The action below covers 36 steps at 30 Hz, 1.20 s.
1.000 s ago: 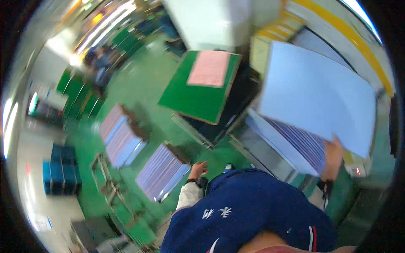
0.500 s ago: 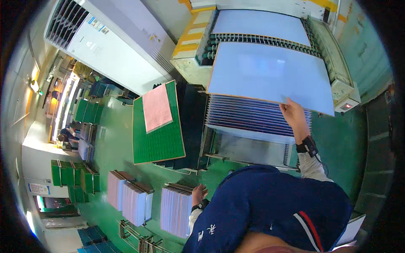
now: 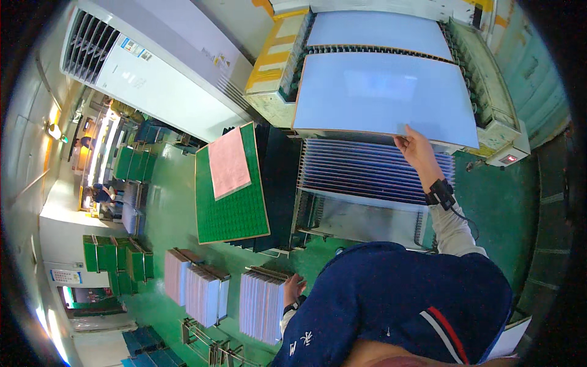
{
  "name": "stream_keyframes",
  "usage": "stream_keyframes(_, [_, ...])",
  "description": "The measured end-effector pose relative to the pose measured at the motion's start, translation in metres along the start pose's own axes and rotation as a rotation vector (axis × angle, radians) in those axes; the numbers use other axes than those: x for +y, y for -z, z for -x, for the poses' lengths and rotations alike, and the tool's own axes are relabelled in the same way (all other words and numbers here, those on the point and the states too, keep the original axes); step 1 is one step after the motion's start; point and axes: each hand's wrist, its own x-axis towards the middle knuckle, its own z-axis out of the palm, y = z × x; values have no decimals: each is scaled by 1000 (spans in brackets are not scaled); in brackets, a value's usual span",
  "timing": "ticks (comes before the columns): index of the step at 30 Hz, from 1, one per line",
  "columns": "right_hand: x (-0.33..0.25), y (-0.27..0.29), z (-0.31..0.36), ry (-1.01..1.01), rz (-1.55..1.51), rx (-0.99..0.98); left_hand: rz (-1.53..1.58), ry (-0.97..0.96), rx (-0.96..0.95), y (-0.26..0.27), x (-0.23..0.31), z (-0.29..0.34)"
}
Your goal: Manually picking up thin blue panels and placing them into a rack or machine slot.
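Take the middle of your view as the dial's centre. Your right hand (image 3: 419, 151) is toward half past two, its fingers closed on the near edge of a pale blue panel (image 3: 385, 92), one digit on the upper face and others below the rim. That panel lies at about half past one, its near edge above a rack of upright panels (image 3: 367, 168) that stands close to 3 o'clock. Just beyond its far edge, at 1 o'clock, a second blue panel (image 3: 379, 32) rests on the roller conveyor (image 3: 477, 79). A small box with a red display (image 3: 509, 160) sits at 3 o'clock, well out from the centre.

Your left hand (image 3: 295, 289) is at 6 o'clock, fingers loosely bent and parted, beside a floor rack of panels (image 3: 262, 309) in your view; you cannot tell from here whether they touch. Two more loaded racks (image 3: 205, 296) stand at about 7 o'clock on the green floor (image 3: 165, 202).

At 8 o'clock is a green board (image 3: 235, 211), tilted in your view, with a pink sheet (image 3: 229, 162) on its upper part. A tall white air conditioner (image 3: 165, 92) fills 10 o'clock, and a person (image 3: 101, 196) is bent forward far off toward 9.
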Motion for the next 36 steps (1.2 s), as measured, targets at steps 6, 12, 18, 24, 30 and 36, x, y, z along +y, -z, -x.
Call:
stream_keyframes(6, [-6, -1, -11, -49, 23, 16, 30, 90, 26, -3, -4, 8])
stream_keyframes(12, [-6, 1, -22, -51, 37, 27, 207, 130, 68, -6, -17, 16])
stream_keyframes(18, [-8, 16, -45, -105, 50, -25, 463, 342, 181, -8, -14, 21])
stream_keyframes(24, [-8, 21, -60, -40, 85, 7, 407, 414, 201, -11, -9, 20])
stream_keyframes(30, [24, -19, 1, -158, 534, -186, 466, 428, 223, -11, -16, 27])
stream_keyframes(36, [96, 3, 71, 27, 1278, -432, 484, 392, 227, -12, -8, 30])
